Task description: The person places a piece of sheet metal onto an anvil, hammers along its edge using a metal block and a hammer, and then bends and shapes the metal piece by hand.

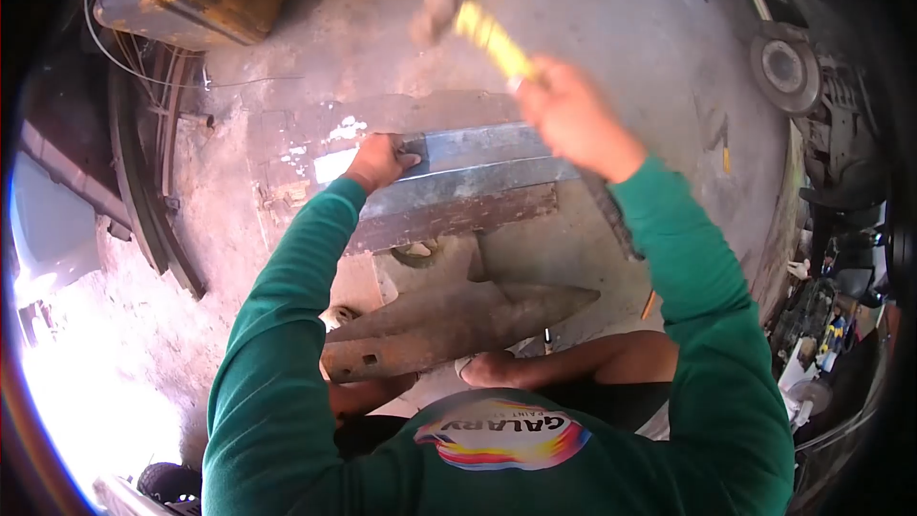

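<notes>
The metal strip [487, 146] lies across the frame center on a worn board [458, 218], with at least 1 lengthwise line visible. My left hand [379, 162], left of center, is mostly closed on a dark piece [415, 150] at the strip. My right hand [573, 118], upper right of center, is closed around the yellow handle of a raised hammer [492, 38]. Judged progress: strip positioned, shaping partway; hammering appears unfinished, remaining amount indeterminable. A pointed metal form [458, 325] lies lower center.

Green long-sleeved top [564, 478], white "GALARY" logo [506, 435], pink-orange-yellow swirls around it
</notes>
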Action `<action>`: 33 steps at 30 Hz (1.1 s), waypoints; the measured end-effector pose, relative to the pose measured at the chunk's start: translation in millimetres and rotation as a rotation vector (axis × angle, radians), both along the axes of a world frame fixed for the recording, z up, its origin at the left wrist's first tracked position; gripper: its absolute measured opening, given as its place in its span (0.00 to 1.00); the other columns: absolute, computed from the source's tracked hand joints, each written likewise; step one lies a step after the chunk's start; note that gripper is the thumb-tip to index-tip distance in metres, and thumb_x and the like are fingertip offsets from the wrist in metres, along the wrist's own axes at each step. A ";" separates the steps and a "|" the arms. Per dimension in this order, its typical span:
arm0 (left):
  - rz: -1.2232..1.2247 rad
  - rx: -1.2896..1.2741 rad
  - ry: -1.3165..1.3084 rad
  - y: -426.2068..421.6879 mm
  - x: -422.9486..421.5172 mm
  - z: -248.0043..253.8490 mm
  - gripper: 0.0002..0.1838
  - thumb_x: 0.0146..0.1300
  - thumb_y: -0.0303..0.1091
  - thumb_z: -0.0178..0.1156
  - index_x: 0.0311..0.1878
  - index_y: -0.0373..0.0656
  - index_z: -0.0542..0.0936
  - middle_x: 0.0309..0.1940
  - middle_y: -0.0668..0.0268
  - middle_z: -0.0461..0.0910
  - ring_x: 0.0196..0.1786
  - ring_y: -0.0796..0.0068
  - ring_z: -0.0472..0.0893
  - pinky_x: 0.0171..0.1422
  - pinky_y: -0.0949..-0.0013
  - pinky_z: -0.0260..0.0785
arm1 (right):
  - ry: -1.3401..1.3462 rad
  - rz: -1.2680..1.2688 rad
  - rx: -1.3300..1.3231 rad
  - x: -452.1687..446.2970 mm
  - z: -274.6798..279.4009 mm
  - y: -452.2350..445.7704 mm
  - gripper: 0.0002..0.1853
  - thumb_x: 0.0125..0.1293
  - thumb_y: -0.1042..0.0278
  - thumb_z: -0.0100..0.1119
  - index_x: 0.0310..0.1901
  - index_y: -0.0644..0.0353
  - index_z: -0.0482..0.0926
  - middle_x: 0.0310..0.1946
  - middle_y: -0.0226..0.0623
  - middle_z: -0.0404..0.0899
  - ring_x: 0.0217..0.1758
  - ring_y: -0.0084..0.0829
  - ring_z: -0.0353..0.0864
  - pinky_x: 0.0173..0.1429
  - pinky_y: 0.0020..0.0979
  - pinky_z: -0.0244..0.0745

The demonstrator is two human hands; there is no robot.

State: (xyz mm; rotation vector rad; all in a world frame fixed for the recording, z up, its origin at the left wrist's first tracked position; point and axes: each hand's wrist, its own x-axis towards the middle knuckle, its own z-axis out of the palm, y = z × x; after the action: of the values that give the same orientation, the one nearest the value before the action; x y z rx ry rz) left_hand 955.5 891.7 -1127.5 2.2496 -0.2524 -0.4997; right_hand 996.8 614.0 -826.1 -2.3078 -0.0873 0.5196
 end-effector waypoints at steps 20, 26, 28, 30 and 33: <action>0.035 0.076 0.142 -6.4 -23.2 48.8 0.24 0.69 0.48 0.77 0.52 0.34 0.90 0.42 0.42 0.91 0.47 0.44 0.91 0.57 0.53 0.82 | 0.300 -0.151 -0.122 -62.7 -49.3 -84.5 0.21 0.85 0.52 0.61 0.45 0.68 0.78 0.29 0.47 0.80 0.34 0.43 0.80 0.43 0.48 0.75; 0.422 -0.401 0.352 56.6 -49.9 79.5 0.24 0.75 0.52 0.74 0.58 0.38 0.91 0.43 0.63 0.93 0.44 0.64 0.89 0.55 0.58 0.81 | 0.145 -0.155 -0.127 -88.6 -32.5 -142.2 0.21 0.85 0.53 0.62 0.43 0.67 0.76 0.28 0.49 0.75 0.31 0.43 0.75 0.41 0.48 0.72; 0.499 -0.270 0.428 90.9 -61.6 94.3 0.25 0.77 0.53 0.72 0.61 0.39 0.90 0.49 0.68 0.92 0.51 0.69 0.86 0.61 0.57 0.77 | 0.129 -0.122 -0.190 -94.3 -28.8 -151.7 0.19 0.83 0.55 0.63 0.43 0.67 0.76 0.29 0.52 0.77 0.32 0.50 0.77 0.43 0.50 0.73; 0.621 -0.253 0.589 107.3 -85.3 100.4 0.26 0.77 0.53 0.71 0.62 0.39 0.89 0.54 0.66 0.91 0.56 0.69 0.85 0.65 0.56 0.74 | 0.145 -0.039 -0.343 -97.8 -34.5 -161.0 0.18 0.82 0.56 0.64 0.43 0.67 0.78 0.31 0.54 0.81 0.34 0.55 0.79 0.43 0.53 0.73; 0.865 -0.382 0.845 118.7 -134.6 76.6 0.23 0.78 0.52 0.69 0.64 0.45 0.87 0.61 0.69 0.88 0.65 0.70 0.80 0.72 0.55 0.66 | 0.165 0.038 -0.336 -87.5 -40.6 -162.0 0.17 0.81 0.57 0.65 0.43 0.66 0.79 0.32 0.54 0.82 0.35 0.57 0.80 0.44 0.53 0.74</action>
State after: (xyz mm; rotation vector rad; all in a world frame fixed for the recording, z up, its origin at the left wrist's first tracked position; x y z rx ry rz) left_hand 820.9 1010.4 -1050.9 1.4080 0.9309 -0.7670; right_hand 909.4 451.9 -866.7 -2.5802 0.0397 0.7929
